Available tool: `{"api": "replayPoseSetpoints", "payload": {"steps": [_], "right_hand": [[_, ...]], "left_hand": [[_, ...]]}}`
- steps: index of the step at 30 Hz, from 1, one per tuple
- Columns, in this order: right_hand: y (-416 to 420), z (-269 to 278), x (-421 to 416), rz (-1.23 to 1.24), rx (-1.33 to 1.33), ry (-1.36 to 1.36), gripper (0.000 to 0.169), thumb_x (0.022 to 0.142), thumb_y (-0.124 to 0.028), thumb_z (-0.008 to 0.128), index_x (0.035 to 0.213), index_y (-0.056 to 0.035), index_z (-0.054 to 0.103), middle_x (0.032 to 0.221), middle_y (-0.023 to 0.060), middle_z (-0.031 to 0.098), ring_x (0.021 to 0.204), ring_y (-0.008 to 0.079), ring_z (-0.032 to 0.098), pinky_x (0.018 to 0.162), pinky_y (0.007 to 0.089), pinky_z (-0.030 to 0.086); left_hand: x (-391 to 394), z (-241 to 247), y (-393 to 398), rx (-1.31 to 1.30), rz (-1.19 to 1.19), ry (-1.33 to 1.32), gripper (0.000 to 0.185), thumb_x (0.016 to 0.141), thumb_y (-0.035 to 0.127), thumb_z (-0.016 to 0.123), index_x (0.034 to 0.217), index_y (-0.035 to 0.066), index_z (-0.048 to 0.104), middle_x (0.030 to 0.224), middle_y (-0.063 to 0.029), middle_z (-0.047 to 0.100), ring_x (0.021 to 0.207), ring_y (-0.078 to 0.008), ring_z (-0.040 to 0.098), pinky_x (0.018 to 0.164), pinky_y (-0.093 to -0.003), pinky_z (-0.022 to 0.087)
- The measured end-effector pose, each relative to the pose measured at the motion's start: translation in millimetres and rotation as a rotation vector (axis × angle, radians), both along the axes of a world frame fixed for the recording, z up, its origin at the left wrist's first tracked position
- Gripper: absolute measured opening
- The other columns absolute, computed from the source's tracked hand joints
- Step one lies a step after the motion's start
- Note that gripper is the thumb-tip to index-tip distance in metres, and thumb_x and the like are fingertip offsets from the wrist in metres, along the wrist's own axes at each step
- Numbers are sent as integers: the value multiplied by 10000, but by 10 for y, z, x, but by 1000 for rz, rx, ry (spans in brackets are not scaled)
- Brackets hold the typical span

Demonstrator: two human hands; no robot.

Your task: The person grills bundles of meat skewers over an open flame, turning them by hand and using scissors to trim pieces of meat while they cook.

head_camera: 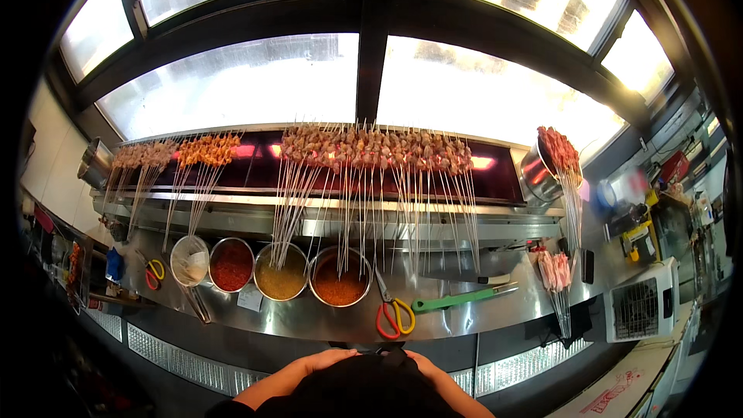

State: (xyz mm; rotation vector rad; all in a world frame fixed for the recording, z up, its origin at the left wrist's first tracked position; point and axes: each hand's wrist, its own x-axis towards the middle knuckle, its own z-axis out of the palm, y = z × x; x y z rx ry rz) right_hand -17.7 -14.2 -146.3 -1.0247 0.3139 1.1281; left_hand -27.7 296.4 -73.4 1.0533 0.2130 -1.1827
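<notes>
My left hand (pixel 334 358) and my right hand (pixel 419 361) are at my waist by the front edge of the steel counter (pixel 325 325). My dark clothing hides most of their fingers, so whether they hold anything is unclear. Closest to them on the counter are scissors (pixel 396 318) with one red and one yellow handle loop. A green-handled tool (pixel 444 302) and a knife (pixel 493 280) lie to the right of these. Beyond, a long grill (pixel 500 186) glows red under a dense row of browned meat skewers (pixel 377 150). Orange-coated skewers (pixel 208 150) and paler ones (pixel 145 155) occupy its left part.
Steel pots hold red powder (pixel 232 267), yellowish seasoning (pixel 281 276) and orange-red seasoning (pixel 341 287). Left of them is a pot with pale contents (pixel 188 264). Raw skewers stand in a steel bucket (pixel 534 177); more raw skewers (pixel 555 273) overhang the counter's right edge. Windows (pixel 476 87) rise behind.
</notes>
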Motion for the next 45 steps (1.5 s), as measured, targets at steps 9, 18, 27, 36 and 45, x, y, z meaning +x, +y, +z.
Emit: {"api": "replayPoseSetpoints", "payload": {"steps": [9,18,27,36,45], "right_hand": [[90,320,-340,-192,-153,149,297,935,-158,531,1193,-14,561,1080,72,627,944,155,611,837,293,497],[-363,856,-65,-322,-93,13,341,924,-197,540,1201,2,523,1085,179,629,941,290,643,812,393,527],[-1212,1390,2134,-752,76,-412,513,971,-498,347,1084,-46,562,896,105,638,712,177,603,546,274,481],[-222,1592,2598,-268,798,-157,896,747,-775,450,1368,-135,372,1387,223,376,1241,422,406,1018,615,308],[-55,1791,2634,-117,872,2,694,866,-616,450,1340,-110,407,1143,159,554,934,275,565,786,410,469]], "left_hand": [[25,44,107,62,-169,-109,545,975,457,401,1245,7,550,1269,-78,546,1178,-165,477,1021,-291,333],[379,562,104,187,-443,-711,479,973,380,405,1252,11,530,1251,-138,556,1194,-262,493,1026,-347,352],[1453,1996,-1051,845,418,-1516,665,868,334,609,1350,-42,348,1445,-310,222,1328,-436,275,1090,-443,259],[2255,1710,-1602,1162,514,-1021,743,892,436,528,1434,25,228,1452,-294,224,1317,-434,291,1071,-444,288],[2311,1541,-1543,1901,308,-1449,597,835,210,559,1390,92,373,1439,-248,292,1335,-448,248,1049,-587,220]]}}
